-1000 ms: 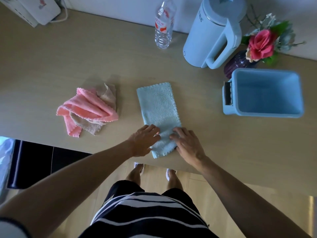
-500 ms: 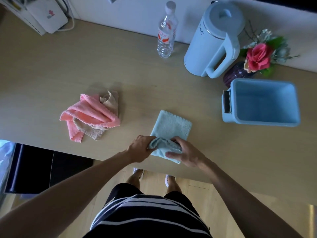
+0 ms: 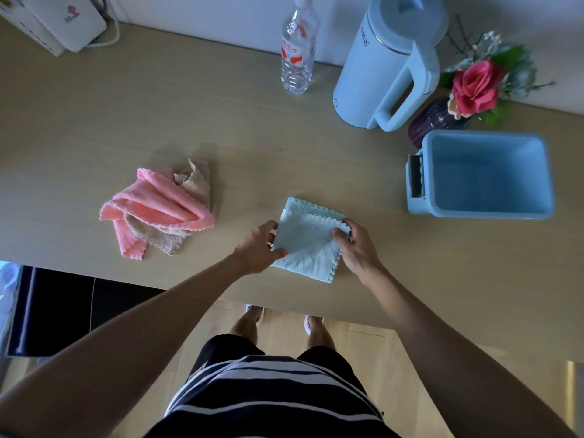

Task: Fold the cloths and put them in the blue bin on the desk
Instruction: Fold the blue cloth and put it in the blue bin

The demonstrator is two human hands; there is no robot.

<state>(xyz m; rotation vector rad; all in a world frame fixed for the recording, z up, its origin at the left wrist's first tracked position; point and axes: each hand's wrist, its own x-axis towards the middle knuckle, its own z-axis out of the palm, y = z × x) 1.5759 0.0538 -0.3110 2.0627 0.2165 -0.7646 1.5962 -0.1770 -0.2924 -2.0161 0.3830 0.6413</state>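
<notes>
A light blue cloth (image 3: pixel 308 241) lies folded into a small square near the desk's front edge. My left hand (image 3: pixel 257 249) pinches its left edge and my right hand (image 3: pixel 355 245) pinches its right corner. A crumpled pink cloth (image 3: pixel 161 203) lies on top of a beige cloth (image 3: pixel 196 181) to the left, untouched. The blue bin (image 3: pixel 486 175) stands with nothing in it at the right, an arm's reach beyond my right hand.
Along the back wall stand a clear water bottle (image 3: pixel 298 49), a light blue kettle (image 3: pixel 388 61) and a purple vase (image 3: pixel 433 121) with a pink flower (image 3: pixel 474 86). A white device (image 3: pixel 53 20) sits at the far left corner. The wooden desk (image 3: pixel 126 105) ends just below my hands.
The long blue cloth has been folded over from its near end into a small square. Both hands moved from pressing its near end to gripping its sides.
</notes>
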